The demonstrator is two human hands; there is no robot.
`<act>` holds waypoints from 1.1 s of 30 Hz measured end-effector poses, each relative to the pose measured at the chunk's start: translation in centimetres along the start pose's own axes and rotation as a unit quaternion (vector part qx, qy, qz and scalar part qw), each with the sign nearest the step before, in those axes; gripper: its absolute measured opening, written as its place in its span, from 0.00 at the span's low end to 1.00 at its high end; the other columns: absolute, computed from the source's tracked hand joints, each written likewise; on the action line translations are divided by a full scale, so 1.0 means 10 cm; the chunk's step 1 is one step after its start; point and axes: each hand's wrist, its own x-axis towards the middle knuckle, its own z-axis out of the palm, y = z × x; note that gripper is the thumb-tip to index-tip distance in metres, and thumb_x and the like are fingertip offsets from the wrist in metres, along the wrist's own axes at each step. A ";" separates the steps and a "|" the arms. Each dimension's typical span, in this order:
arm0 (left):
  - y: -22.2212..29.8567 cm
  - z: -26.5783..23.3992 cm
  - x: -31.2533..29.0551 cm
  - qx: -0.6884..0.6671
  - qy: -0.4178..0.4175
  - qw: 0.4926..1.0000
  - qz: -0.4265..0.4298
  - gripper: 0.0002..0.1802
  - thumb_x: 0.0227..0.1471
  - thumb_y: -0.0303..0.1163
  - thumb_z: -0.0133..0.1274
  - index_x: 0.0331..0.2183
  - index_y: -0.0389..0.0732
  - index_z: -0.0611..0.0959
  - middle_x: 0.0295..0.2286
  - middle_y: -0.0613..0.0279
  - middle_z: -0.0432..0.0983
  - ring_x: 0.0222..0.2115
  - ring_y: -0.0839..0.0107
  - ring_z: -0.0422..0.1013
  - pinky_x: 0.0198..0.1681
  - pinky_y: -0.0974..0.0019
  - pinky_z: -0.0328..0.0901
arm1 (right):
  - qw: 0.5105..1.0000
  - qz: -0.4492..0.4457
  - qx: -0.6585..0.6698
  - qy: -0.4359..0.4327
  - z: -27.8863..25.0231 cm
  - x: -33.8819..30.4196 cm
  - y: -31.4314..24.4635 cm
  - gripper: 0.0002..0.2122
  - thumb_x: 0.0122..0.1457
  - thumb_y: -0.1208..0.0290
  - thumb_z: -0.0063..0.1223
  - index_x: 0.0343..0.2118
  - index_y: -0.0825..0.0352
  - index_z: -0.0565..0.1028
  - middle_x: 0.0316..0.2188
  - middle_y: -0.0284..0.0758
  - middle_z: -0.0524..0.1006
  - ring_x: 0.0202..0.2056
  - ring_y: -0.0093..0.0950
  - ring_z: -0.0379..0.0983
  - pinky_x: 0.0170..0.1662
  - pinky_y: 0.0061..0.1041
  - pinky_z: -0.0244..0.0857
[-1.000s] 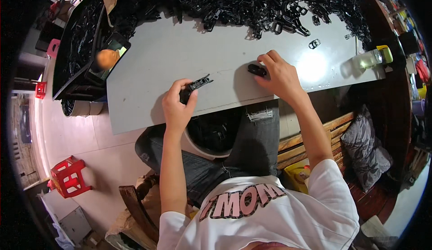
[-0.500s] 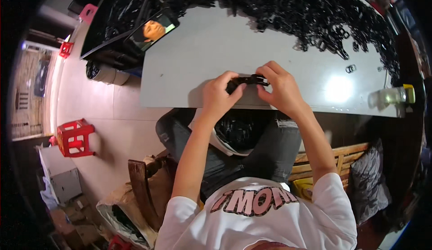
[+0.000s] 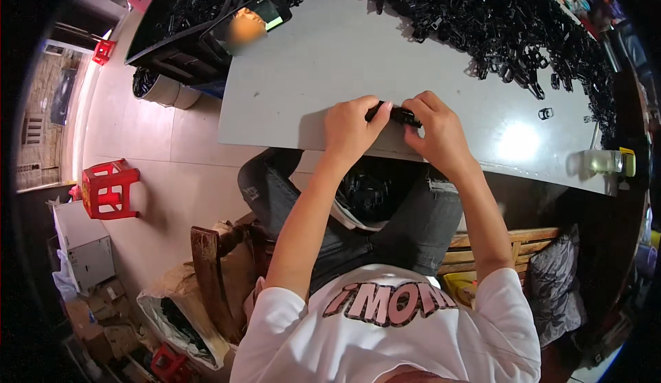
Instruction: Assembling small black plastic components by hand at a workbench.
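Close to the near edge of the pale table (image 3: 310, 59), both hands grip a short, dark assembly of black plastic parts (image 3: 405, 116). My left hand (image 3: 350, 128) pinches its left end between thumb and fingers. My right hand (image 3: 441, 131) is closed on the right end, thumb below and fingers above. The fingers cover much of the piece, and its exact kind cannot be made out. Across the far side of the table spreads a large heap of similar small black plastic parts (image 3: 509, 32). One loose black part (image 3: 546, 114) lies apart from it.
A phone (image 3: 279, 12) leans on a black crate (image 3: 172, 59) at the far left. At the right edge stands a clear jar (image 3: 604, 162). Between my knees sits a container of black parts (image 3: 372, 193). A red stool (image 3: 110, 190) is on the floor.
The view has shifted slightly. The black piece is still between both hands, now turned a little, its right end lower. My left thumb has moved up onto its top.
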 end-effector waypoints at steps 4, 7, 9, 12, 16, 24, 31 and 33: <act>-0.02 0.05 0.00 0.009 0.038 0.999 0.016 0.19 0.48 0.41 0.56 0.18 0.36 0.75 0.13 0.51 0.65 0.14 0.53 0.61 0.18 0.59 0.56 | 0.999 -0.009 -0.032 0.001 0.04 0.04 -0.04 0.15 0.42 0.80 0.56 0.37 0.68 0.73 0.33 0.38 0.71 0.31 0.38 0.72 0.35 0.31 0.67; -0.06 0.04 0.02 0.022 -0.010 1.000 0.008 0.20 0.47 0.41 0.58 0.17 0.36 0.74 0.12 0.52 0.65 0.13 0.55 0.61 0.18 0.60 0.56 | 0.999 -0.019 -0.036 0.003 0.05 0.03 -0.06 0.15 0.42 0.81 0.56 0.37 0.69 0.73 0.33 0.39 0.71 0.32 0.38 0.72 0.36 0.31 0.67; -0.07 -0.02 0.06 0.033 -0.047 0.998 0.001 0.19 0.46 0.41 0.59 0.17 0.36 0.75 0.12 0.54 0.66 0.12 0.58 0.62 0.18 0.62 0.57 | 0.999 -0.025 -0.033 0.004 0.06 0.02 -0.06 0.16 0.42 0.82 0.56 0.38 0.69 0.73 0.34 0.39 0.71 0.32 0.38 0.72 0.36 0.31 0.68; -0.08 -0.04 0.07 0.015 -0.100 0.995 -0.025 0.17 0.46 0.41 0.60 0.19 0.37 0.77 0.12 0.60 0.69 0.13 0.69 0.64 0.19 0.66 0.59 | 0.999 -0.028 0.010 0.017 0.10 -0.02 -0.02 0.17 0.42 0.82 0.57 0.39 0.69 0.73 0.36 0.40 0.71 0.33 0.39 0.72 0.36 0.31 0.67; -0.14 -0.11 -0.01 -0.161 -0.164 0.972 -0.042 0.14 0.47 0.37 0.60 0.24 0.35 0.81 0.15 0.70 0.72 0.17 0.83 0.65 0.21 0.74 0.61 | 0.991 0.020 0.132 -0.013 0.04 -0.08 0.02 0.14 0.46 0.78 0.60 0.38 0.70 0.74 0.34 0.36 0.72 0.29 0.28 0.70 0.33 0.25 0.65; 0.08 -0.21 -0.59 -0.212 -0.190 0.957 0.055 0.12 0.42 0.31 0.61 0.28 0.33 0.81 0.19 0.59 0.76 0.21 0.78 0.70 0.26 0.72 0.64 | 0.934 0.124 0.294 -0.157 -0.10 -0.58 -0.06 0.17 0.44 0.66 0.67 0.26 0.74 0.72 0.20 0.38 0.70 0.21 0.28 0.64 0.27 0.26 0.60; 0.10 -0.01 -0.81 -0.082 -0.074 0.987 0.118 0.14 0.44 0.35 0.60 0.34 0.37 0.82 0.29 0.58 0.78 0.30 0.66 0.74 0.33 0.67 0.68 | 0.962 0.100 0.215 -0.134 -0.23 -0.71 0.08 0.09 0.50 0.71 0.61 0.32 0.70 0.77 0.23 0.35 0.74 0.22 0.22 0.67 0.27 0.22 0.63; 0.14 -0.10 -0.69 -0.058 -0.068 0.982 0.168 0.15 0.44 0.35 0.60 0.35 0.38 0.81 0.32 0.58 0.77 0.32 0.63 0.74 0.34 0.65 0.68 | 0.967 0.123 0.204 -0.088 -0.34 -0.66 0.20 0.08 0.51 0.72 0.60 0.32 0.70 0.77 0.24 0.34 0.75 0.22 0.21 0.67 0.27 0.21 0.62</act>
